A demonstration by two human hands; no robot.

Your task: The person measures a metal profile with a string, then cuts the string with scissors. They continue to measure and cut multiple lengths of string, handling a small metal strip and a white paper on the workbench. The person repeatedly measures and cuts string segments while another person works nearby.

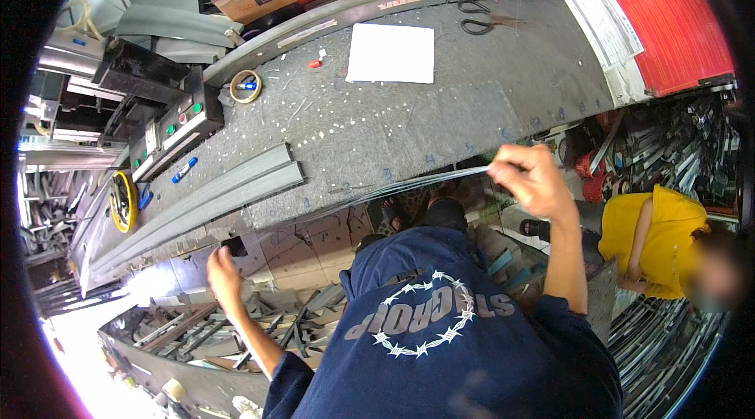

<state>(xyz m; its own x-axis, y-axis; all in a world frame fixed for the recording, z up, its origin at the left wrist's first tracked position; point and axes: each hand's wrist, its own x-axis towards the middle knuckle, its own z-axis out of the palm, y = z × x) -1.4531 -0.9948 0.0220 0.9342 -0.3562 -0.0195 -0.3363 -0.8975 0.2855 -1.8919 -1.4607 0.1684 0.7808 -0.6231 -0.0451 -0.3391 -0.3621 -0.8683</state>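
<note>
My right hand (531, 179) is closed in a pinch on one end of several long, thin, pale strips (425, 182). They run left from it along the near edge of the workbench (464, 116), and their far ends fade out of clear sight. Lower at the left, my left hand (223, 273) is raised off the bench edge, fingers loosely stretched, with nothing visible in it. Between that hand and the bench top, nearest to it, lie long grey grooved profiles (204, 206).
On the bench are a white sheet (391, 53), scissors (480, 19), a tape roll (245, 86), a blue marker (185, 170) and a yellow tape roll (123, 201). A machine with buttons (177, 132) stands left. Offcuts fill a bin (181, 356). A person in yellow (657, 238) sits right.
</note>
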